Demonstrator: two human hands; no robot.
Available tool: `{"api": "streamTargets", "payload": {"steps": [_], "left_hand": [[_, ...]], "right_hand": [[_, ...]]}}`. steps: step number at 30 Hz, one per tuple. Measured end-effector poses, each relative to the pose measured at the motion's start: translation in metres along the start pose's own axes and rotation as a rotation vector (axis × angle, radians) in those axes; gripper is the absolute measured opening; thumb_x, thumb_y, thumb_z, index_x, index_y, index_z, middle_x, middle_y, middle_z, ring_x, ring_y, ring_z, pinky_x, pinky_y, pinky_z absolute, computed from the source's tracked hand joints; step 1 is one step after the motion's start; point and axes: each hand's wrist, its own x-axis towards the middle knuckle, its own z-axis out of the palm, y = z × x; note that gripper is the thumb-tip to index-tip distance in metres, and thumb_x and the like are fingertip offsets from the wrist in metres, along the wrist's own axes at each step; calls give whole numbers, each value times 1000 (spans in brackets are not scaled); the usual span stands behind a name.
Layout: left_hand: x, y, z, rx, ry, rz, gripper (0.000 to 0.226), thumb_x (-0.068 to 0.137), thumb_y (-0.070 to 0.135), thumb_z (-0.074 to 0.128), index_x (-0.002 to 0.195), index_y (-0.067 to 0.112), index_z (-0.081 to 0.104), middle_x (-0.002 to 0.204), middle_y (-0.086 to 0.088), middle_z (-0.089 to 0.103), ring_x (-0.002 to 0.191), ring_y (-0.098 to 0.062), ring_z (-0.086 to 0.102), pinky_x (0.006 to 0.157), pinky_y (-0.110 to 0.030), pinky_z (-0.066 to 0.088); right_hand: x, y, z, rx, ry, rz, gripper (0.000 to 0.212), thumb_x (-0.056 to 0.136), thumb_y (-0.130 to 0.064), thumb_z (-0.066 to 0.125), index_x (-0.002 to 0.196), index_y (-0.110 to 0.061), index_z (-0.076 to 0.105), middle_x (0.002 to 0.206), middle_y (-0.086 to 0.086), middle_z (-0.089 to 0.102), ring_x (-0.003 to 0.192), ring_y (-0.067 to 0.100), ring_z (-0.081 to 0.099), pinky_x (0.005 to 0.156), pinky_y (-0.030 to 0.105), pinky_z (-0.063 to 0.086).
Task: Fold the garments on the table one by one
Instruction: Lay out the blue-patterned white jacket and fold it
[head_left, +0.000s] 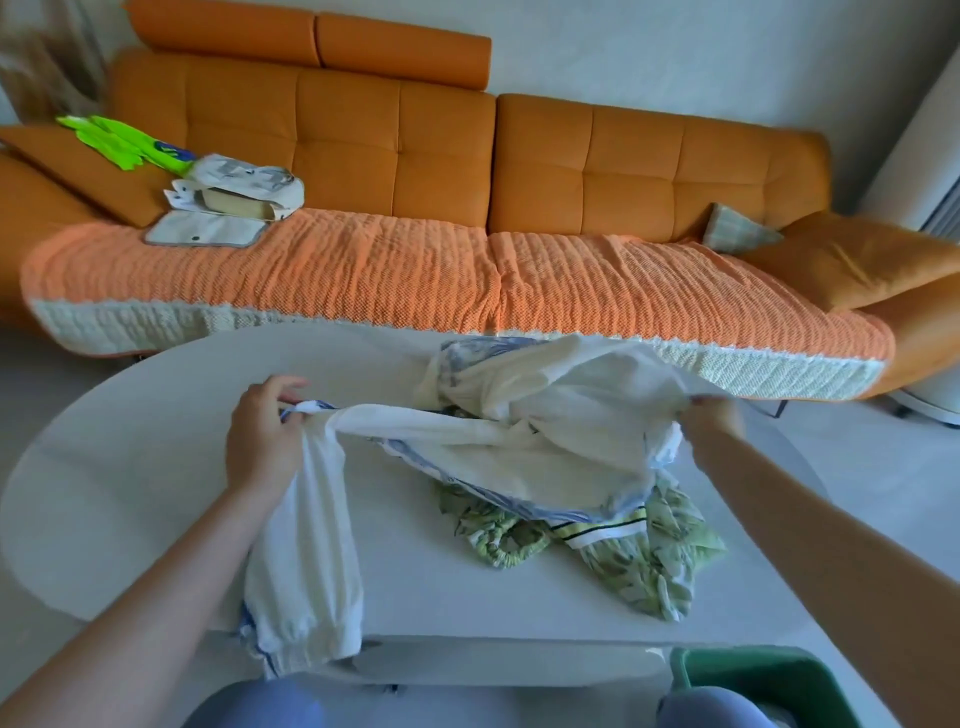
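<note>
Left hand (265, 441) and right hand (712, 415) are each clenched on an end of the white garment (493, 447), which is held stretched above the green leafy pile (649, 556) on the table (130, 467). Ends should be pulled evenly; garment is best laid flat left of the pile.

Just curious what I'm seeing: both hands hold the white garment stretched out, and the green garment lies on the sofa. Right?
Not quite. The head view shows the green garment on the table, partly under the white garment, not on the sofa. The left hand and right hand do hold the white one stretched out.
</note>
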Motion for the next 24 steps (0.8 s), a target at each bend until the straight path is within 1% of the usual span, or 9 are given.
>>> {"api": "streamTargets", "payload": {"steps": [2, 4, 7, 8, 11, 15, 19, 22, 24], "left_hand": [[9, -9, 5, 53, -6, -35, 36, 79, -8, 52, 105, 13, 66, 107, -13, 60, 100, -32, 56, 80, -36, 42], [14, -11, 10, 109, -82, -69, 45, 74, -10, 51, 107, 17, 68, 116, -15, 60, 99, -34, 57, 78, -37, 44], [10, 6, 23, 92, -301, 47, 57, 76, -15, 42, 110, 23, 68, 124, -5, 60, 63, -28, 57, 56, -32, 44], [6, 14, 30, 87, -376, 116, 52, 80, -11, 43, 109, 25, 68, 124, 0, 60, 62, -26, 58, 58, -33, 46], [-13, 28, 48, 49, -654, 189, 31, 93, 15, 53, 116, 34, 61, 123, 10, 58, 102, -17, 60, 93, -37, 48], [-33, 23, 66, 183, -670, 329, 33, 87, 29, 64, 120, 32, 62, 116, 6, 66, 107, -16, 60, 91, -32, 46], [-40, 19, 73, 236, -530, 382, 28, 92, 27, 56, 118, 24, 63, 106, 3, 62, 98, -20, 58, 72, -26, 39], [-34, 17, 71, 181, -358, 275, 25, 95, 28, 50, 109, 13, 64, 96, 0, 61, 91, -23, 60, 69, -28, 37], [-20, 17, 62, 96, -227, 126, 25, 97, 23, 48, 104, 3, 62, 90, -6, 59, 85, -23, 56, 69, -30, 34]], "right_hand": [[7, 17, -7, -20, -43, 138, 35, 91, 2, 42, 124, 11, 51, 121, 26, 55, 105, 32, 55, 82, 42, 46], [10, 25, -7, -70, -18, 121, 47, 90, 2, 36, 137, 2, 38, 139, 22, 42, 119, 32, 47, 77, 36, 43], [-6, 17, 8, -99, 51, -155, 56, 87, 0, 42, 141, -12, 36, 143, 13, 38, 124, 26, 35, 95, 40, 38], [-19, 9, 17, -155, 34, -303, 53, 89, -4, 47, 140, -13, 38, 144, 10, 37, 130, 26, 30, 102, 42, 34], [-62, -15, 50, -321, -162, -706, 53, 90, -32, 58, 139, -20, 41, 149, 0, 34, 135, 24, 25, 110, 44, 24], [-78, -27, 100, -610, -353, -853, 71, 86, -51, 56, 147, -30, 25, 156, -5, 20, 141, 23, 16, 113, 45, 22], [-66, -29, 123, -784, -243, -852, 42, 88, -43, 55, 125, -22, 55, 123, 3, 56, 120, 25, 44, 92, 36, 38], [-52, -32, 112, -525, -119, -724, 19, 93, -19, 46, 94, -13, 64, 84, 4, 63, 83, 26, 62, 59, 28, 41], [-36, -39, 91, -290, -16, -565, 24, 96, -20, 40, 91, -12, 62, 76, 5, 62, 68, 25, 59, 56, 29, 43]]}}
